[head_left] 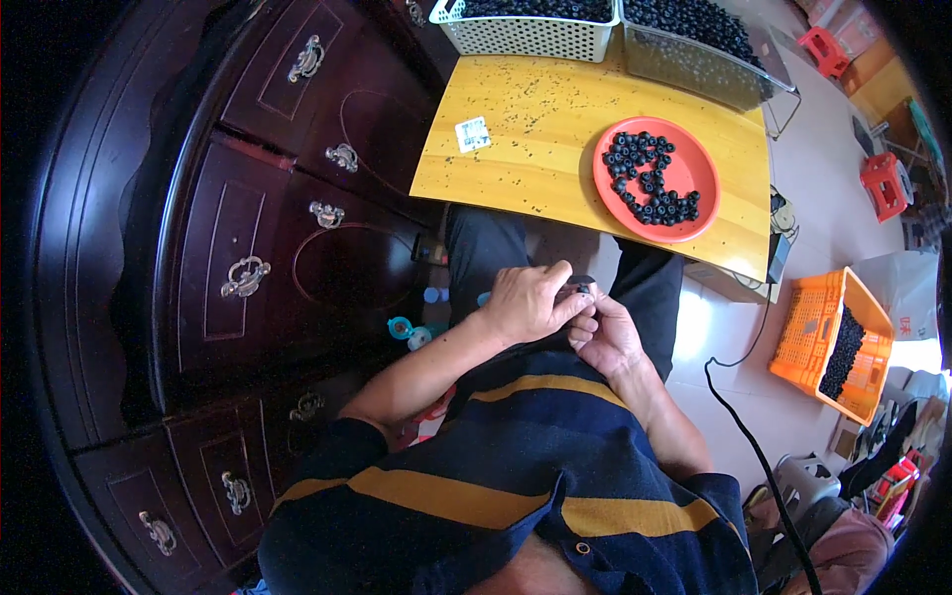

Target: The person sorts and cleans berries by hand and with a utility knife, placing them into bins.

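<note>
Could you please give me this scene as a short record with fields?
Left hand: fingers closed on a small dark piece
Right hand: fingers curled at the same piece
Table: yellow, specked with dark bits
Plate: red, on the table, with black parts
White card: on the table, left of the plate
Table's far side: white basket, clear bin, both filled

Navy knit, short-sleeved shirt (526, 436) with broad mustard stripes (426, 499) was worn over dark trousers (650, 307).
Behind the right hand (607, 339), a small round button (582, 547) sat beside the open neck; the trousers showed beyond.
</note>
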Tool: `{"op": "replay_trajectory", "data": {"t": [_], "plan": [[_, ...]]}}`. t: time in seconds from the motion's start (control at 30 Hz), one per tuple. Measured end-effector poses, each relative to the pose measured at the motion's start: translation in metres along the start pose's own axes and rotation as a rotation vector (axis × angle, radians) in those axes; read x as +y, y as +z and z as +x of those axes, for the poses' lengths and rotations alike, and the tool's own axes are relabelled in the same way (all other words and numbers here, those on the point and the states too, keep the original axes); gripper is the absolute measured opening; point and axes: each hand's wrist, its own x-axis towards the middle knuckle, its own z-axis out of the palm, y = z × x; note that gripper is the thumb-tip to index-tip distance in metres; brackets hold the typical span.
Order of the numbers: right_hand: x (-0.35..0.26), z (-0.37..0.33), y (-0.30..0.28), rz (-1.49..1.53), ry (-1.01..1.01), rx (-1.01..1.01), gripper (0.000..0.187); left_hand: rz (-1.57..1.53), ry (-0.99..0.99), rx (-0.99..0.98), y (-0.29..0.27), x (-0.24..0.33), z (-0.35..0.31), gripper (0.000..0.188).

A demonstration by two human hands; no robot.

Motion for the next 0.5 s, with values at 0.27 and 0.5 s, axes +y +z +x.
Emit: {"op": "replay_trajectory", "data": {"t": [0.27, 0.5], "plan": [[-0.0006, 0.0002, -0.0018, -0.007, -0.003, -0.012, 0.019, -0.002, -0.014, -0.047, -0.0013, 0.0019, 0.0014, 0.041], [-0.0003, 0.0000, -0.0028, -0.042, -0.038, 0.049, 0.015, 0.037, -0.059, -0.091, 0.0044, 0.0029, -0.0002, 0.041]]}}
